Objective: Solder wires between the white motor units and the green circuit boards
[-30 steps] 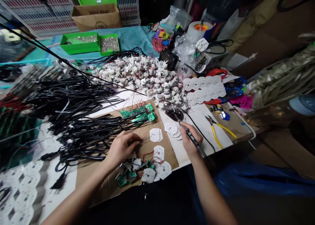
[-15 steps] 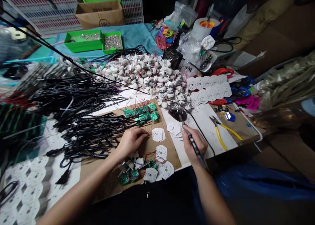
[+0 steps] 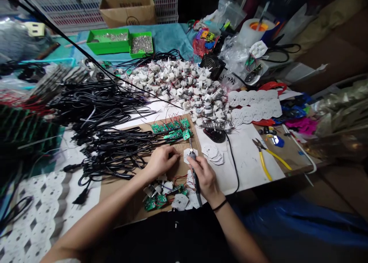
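Note:
My right hand (image 3: 204, 175) grips a soldering iron (image 3: 194, 171) by its dark handle. The iron's metal tip points away from me, over a white circuit board (image 3: 186, 155) on the cardboard sheet (image 3: 126, 213). Close to the board's left edge, my left hand (image 3: 162, 159) is closed in a pinch on what looks like a thin wire, mostly hidden by the fingers. Beyond the hands lie small green circuit boards (image 3: 172, 129) joined to black cords (image 3: 120, 152). Nearer me are white motor parts with green boards (image 3: 156, 199) and wired white boards (image 3: 180, 202).
A stack of white boards (image 3: 213, 154) lies right of the cardboard, below the soldering stand (image 3: 215, 132). Yellow-handled cutters (image 3: 266, 159) rest farther right. A heap of white motor parts (image 3: 178, 81) fills the back, with green trays (image 3: 107, 42) behind.
The soldering iron has moved left in my right hand, from beside the stand to over the white board. My left hand has shifted right, towards that board. The view has shifted as well.

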Available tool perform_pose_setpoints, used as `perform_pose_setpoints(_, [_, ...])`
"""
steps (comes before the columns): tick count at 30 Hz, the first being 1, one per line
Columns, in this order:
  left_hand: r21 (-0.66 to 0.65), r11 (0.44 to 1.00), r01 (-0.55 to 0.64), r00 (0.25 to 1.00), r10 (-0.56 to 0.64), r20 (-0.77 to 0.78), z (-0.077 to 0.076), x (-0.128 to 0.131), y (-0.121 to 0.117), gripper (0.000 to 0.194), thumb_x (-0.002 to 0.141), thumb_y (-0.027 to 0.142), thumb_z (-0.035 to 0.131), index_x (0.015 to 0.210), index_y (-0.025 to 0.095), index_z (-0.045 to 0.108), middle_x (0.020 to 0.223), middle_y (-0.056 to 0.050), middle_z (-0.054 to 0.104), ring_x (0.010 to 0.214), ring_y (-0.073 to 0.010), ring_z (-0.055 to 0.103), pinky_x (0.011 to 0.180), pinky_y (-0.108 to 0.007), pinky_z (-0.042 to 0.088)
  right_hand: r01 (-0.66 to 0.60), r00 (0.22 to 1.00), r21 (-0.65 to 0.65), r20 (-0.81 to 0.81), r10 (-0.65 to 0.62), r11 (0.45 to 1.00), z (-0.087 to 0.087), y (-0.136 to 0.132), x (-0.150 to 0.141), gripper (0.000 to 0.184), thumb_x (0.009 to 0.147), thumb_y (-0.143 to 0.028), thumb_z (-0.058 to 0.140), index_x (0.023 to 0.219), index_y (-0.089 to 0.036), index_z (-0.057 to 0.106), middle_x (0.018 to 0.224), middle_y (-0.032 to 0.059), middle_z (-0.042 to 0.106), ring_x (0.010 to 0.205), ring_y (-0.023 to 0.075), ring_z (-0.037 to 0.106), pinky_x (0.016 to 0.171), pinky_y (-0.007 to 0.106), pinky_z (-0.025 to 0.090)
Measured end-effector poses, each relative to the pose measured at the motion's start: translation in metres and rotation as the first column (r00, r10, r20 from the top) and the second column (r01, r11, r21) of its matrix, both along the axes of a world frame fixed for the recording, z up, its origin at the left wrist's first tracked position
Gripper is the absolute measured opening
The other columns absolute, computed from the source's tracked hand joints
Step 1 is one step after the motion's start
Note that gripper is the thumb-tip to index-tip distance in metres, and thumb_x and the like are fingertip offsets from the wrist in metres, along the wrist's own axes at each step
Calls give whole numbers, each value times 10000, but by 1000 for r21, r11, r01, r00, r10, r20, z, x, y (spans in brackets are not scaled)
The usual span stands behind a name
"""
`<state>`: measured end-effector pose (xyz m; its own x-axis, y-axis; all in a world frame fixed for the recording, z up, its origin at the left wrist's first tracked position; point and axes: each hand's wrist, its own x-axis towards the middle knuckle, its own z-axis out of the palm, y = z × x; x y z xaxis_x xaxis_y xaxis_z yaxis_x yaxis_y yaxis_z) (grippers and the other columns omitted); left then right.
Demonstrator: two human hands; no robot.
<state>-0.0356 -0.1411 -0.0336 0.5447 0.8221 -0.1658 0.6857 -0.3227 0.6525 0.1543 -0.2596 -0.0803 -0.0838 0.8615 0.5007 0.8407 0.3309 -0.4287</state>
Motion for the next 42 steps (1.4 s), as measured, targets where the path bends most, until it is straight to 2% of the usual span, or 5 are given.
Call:
perform_pose_setpoints(6, [-5, 1000, 13, 999, -13, -53, 3, 3, 0, 132, 908, 231, 618, 861, 178, 729, 887, -50, 748, 829, -181, 677, 732, -267, 460, 132, 983, 227, -155, -98, 965, 16, -23, -1, 460, 919, -113, 688, 1360, -208, 596, 1039, 101, 673, 899, 205, 714, 752, 307, 642])
perform_pose_setpoints(10, [-15, 1000, -1, 991, -1, -137, 6, 8, 0, 156, 911, 257, 605, 894, 195, 747, 952, -53, 765, 866, -202, 691, 718, -279, 461, 187, 933, 122, -332, -137, 975, 24, -37, -9, 305, 930, -131, 665, 1229, -182, 639, 937, 82, 730, 791, 194, 734, 687, 293, 636])
perform_pose_setpoints(16, [-6, 1000, -4, 983, 2, -184, 9, 13, 0, 178, 910, 267, 593, 881, 210, 758, 948, -49, 767, 880, -212, 694, 698, -277, 457, 214, 916, 35, -355, -188, 976, 23, -36, -14, 204, 927, -161, 674, 1124, -214, 677, 864, 48, 770, 699, 186, 752, 628, 264, 630])
perform_pose_setpoints(31, [-17, 1000, 12, 984, -14, -176, 7, 13, 4, 167, 872, 262, 593, 847, 215, 752, 927, -32, 759, 847, -196, 684, 678, -268, 443, 177, 931, 32, -330, -157, 984, 19, -32, -12, 183, 933, -188, 666, 1114, -202, 692, 887, 57, 793, 727, 181, 772, 679, 246, 641])
perform_pose_setpoints(42, [-8, 1000, 16, 983, -18, -183, 8, 13, 5, 168, 866, 260, 599, 843, 221, 760, 914, -38, 756, 838, -199, 683, 685, -265, 461, 115, 938, 60, -334, -89, 992, 18, -29, -12, 226, 915, -131, 650, 1127, -197, 692, 894, 56, 784, 744, 178, 769, 718, 259, 648])
